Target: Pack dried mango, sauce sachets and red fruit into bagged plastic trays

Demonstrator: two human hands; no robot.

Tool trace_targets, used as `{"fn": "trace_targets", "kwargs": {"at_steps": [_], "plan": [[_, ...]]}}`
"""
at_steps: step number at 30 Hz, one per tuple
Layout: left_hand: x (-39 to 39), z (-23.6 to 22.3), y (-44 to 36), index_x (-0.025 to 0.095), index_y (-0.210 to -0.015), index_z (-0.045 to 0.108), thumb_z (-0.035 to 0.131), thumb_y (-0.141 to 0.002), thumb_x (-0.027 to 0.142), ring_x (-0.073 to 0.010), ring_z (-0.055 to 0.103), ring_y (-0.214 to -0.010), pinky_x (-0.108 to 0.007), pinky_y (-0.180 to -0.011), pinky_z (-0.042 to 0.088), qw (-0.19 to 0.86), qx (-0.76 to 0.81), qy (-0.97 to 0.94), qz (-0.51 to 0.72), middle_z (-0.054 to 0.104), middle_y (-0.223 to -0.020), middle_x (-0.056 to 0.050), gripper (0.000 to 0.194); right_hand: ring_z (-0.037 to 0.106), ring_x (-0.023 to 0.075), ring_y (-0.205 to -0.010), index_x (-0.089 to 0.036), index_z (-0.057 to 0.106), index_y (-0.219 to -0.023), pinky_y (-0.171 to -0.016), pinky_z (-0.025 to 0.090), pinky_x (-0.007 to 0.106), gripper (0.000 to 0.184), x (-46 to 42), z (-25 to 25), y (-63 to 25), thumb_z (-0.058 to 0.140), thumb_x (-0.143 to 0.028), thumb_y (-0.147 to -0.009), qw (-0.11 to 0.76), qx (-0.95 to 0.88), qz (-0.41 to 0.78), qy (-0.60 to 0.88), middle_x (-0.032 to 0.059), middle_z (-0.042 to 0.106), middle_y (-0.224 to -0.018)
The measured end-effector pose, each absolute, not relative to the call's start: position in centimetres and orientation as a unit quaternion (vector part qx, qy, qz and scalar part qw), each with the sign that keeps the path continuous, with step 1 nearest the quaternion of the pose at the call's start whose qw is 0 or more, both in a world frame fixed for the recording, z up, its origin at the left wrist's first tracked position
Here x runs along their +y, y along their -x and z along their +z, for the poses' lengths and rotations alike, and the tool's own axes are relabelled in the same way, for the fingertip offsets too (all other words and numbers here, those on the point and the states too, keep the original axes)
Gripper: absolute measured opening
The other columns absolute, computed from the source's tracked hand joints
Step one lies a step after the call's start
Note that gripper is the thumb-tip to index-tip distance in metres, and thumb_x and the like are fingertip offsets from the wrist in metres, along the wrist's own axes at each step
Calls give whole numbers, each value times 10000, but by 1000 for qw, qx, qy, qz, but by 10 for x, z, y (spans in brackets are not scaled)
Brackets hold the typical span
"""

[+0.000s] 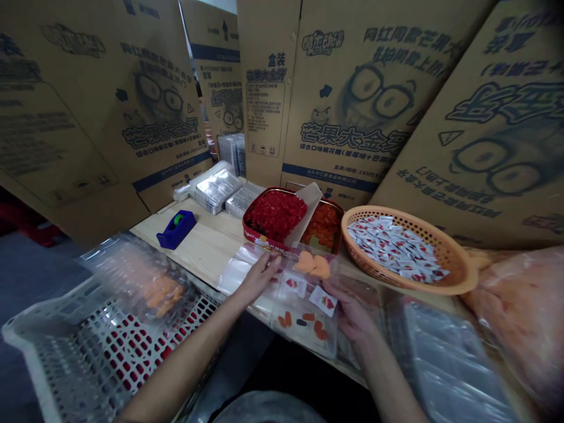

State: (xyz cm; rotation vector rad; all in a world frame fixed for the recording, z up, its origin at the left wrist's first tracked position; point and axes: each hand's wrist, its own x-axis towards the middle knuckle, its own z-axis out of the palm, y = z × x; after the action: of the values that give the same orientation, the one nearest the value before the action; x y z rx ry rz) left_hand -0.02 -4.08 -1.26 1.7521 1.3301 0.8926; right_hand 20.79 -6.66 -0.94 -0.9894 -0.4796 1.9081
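Observation:
A clear plastic tray [304, 320] lies at the front edge of the wooden table, holding orange and red candy pieces and small white packets. My left hand [259, 276] rests on the tray's left side with fingers stretched over the plastic. My right hand [350, 311] is at the tray's right side, fingers curled beside a small white packet [324, 301]; whether it grips the packet is unclear. An orange candy piece [314, 264] sits at the tray's far end.
A red tin [264, 238] with red and orange candies stands behind the tray. An orange basket [458, 279] of white packets sits to the right. A blue tape dispenser [177, 229], stacks of clear trays [218, 189], a white crate [88, 352] at left, cardboard boxes [365, 94] behind.

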Motion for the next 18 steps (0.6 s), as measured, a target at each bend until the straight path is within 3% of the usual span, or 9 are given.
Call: {"fn": "trace_targets", "kwargs": {"at_steps": [2, 6, 12, 18], "plan": [[-17, -23, 4, 176, -1085, 566, 392, -869, 352, -217, 536, -1029, -359, -891, 408, 278, 516, -749, 307, 594, -1098, -117, 329, 674, 175, -655, -188, 683, -729, -678, 548, 286, 194, -67, -10, -220, 768, -200, -556, 485, -162, 750, 419, 6, 720, -734], [19, -46, 10, 193, -1036, 621, 603, -734, 255, -259, 500, -1074, -412, -951, 336, 235, 486, -808, 235, 614, -1094, -107, 308, 676, 173, -659, -195, 679, -763, -674, 558, 283, 239, -69, -8, -239, 774, -182, -543, 540, -127, 713, 429, -8, 719, -729], [24, -59, 9, 210, -842, 676, 579, -751, 240, -234, 533, -1019, -435, -995, 269, 214, 450, -841, 211, 666, -941, -75, 136, 681, 197, -731, -189, 672, -856, -717, 552, 320, 259, -74, -9, -257, 741, -191, -607, 543, -132, 710, 428, 9, 720, -772], [11, -49, 8, 227, -738, 640, 567, -744, 192, -211, 523, -1036, -412, -1047, 193, 244, 454, -810, 278, 646, -1005, -67, 81, 670, 169, -647, -211, 677, -834, -604, 554, 274, 244, -77, -10, -260, 729, -160, -601, 568, -119, 696, 422, -12, 718, -759]]}}
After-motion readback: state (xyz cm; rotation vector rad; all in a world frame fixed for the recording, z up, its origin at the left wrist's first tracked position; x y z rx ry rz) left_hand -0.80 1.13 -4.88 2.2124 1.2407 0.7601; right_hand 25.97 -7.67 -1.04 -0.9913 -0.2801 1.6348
